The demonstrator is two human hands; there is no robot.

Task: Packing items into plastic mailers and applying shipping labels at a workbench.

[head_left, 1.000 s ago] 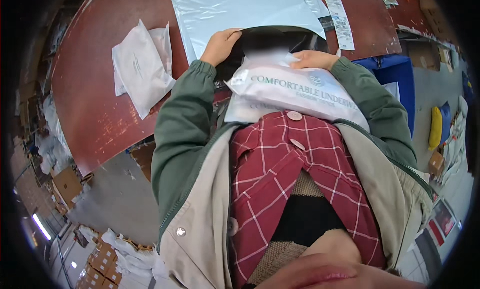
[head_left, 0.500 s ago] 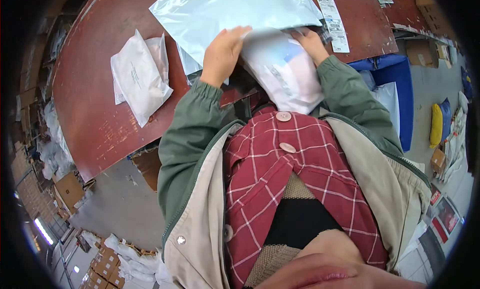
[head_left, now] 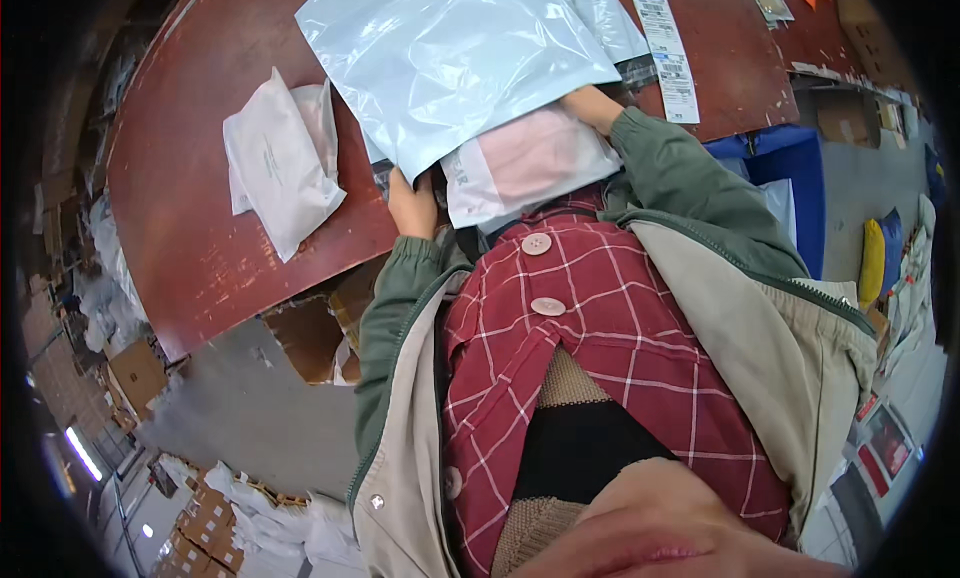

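Reddish-brown table (head_left: pixel 190 228): left hand (head_left: pixel 412 206) pinches a grey mailer bag (head_left: pixel 450 63); right hand (head_left: pixel 590 106), grip hidden, pushes a pink packet (head_left: pixel 530 168) inside.

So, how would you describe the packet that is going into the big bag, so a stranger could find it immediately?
Start at the dark red table, then find the large pale grey mailer bag at its near edge. The packet sticks out from the bag's open mouth, between both hands. It is clear plastic showing pink inside, unlike the white packets lying to the left.

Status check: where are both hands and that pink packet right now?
Left hand grips the grey mailer bag at its open edge. Right hand mostly inside the mailer. Pink packet half inside. Nothing blocking.
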